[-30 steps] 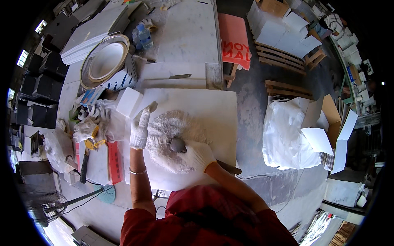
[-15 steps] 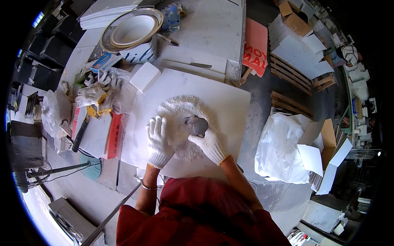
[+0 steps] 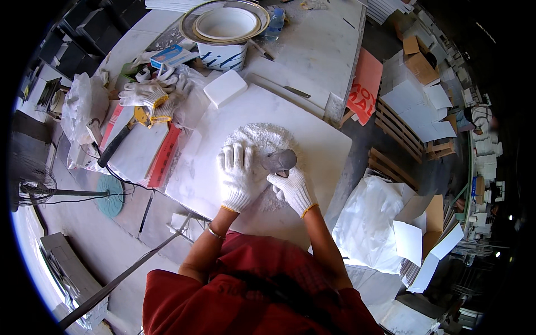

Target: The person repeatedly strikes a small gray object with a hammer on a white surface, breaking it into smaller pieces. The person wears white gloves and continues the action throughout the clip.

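Note:
Both my hands wear white knit gloves with yellow cuffs. Under them lies a white board (image 3: 312,137) with a ring of white powder (image 3: 259,134) on it. My left hand (image 3: 237,177) rests flat at the left side of the powder, fingers stretched forward and holding nothing. On the right, my right hand (image 3: 296,191) is closed round a dark grey, round-topped object (image 3: 281,162) above the powder. Its lower end is hidden, so its kind cannot be made out. A white block (image 3: 225,89) lies at the board's far left corner.
A white bucket (image 3: 223,56) with a bowl on top stands at the back. To the left are loose gloves (image 3: 144,94), a black-handled tool (image 3: 115,145) and a red-edged box (image 3: 163,159). Plastic wrap (image 3: 365,223) and an opened carton (image 3: 432,218) lie at the right.
My left hand has moved forward and right onto the powder, nearer the grey object. My right hand still grips that object. The whole view has turned and shifted slightly.

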`<state>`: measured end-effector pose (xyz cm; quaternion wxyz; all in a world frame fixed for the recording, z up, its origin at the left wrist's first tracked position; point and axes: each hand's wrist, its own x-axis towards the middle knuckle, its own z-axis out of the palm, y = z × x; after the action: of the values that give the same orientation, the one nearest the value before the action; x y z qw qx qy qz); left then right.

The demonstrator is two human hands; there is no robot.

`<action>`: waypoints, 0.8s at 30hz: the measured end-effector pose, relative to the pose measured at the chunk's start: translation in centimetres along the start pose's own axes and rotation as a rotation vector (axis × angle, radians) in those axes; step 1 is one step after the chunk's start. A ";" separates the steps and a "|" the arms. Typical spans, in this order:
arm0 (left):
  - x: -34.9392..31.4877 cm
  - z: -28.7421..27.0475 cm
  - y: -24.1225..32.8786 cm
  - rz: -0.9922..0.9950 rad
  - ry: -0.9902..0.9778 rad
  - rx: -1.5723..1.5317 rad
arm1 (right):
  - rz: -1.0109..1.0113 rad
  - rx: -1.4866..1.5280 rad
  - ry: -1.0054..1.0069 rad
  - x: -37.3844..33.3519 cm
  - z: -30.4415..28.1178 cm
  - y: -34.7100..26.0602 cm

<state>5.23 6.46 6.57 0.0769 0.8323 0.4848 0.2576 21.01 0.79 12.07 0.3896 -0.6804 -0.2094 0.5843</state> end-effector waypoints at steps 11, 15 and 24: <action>0.0 0.3 -0.2 -0.015 -0.003 0.035 | -0.249 -0.336 0.113 2.8 0.2 2.8; 0.1 -1.0 -0.1 -0.008 -0.004 -0.031 | 0.023 -0.019 0.042 0.5 0.4 0.6; 0.7 -0.9 -0.1 0.004 0.058 -0.030 | -0.389 -0.665 0.153 1.8 0.4 2.7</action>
<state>5.00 6.97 7.57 0.0749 0.8242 0.4813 0.2888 20.62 0.61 8.86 0.2657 -0.7587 -0.4828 0.3475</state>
